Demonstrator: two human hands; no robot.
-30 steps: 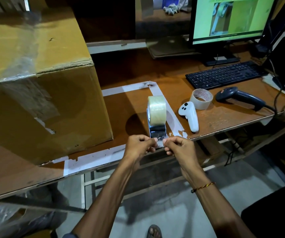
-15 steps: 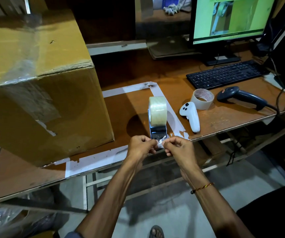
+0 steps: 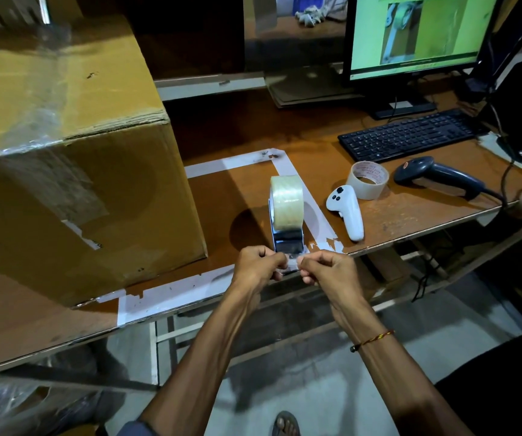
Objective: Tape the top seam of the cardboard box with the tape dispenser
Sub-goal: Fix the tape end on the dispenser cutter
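Both hands meet at the bench's front edge: left hand (image 3: 261, 265) and right hand (image 3: 325, 269) each pinch the loose tape end (image 3: 291, 263) of the tape dispenser (image 3: 286, 215). The cardboard box (image 3: 64, 152) sits toward the bench's left end, well apart.

Both hands, left hand (image 3: 261, 265) and right hand (image 3: 327, 270), apparently on the tape end (fingers pinched) at the tape dispenser (image 3: 286, 215).
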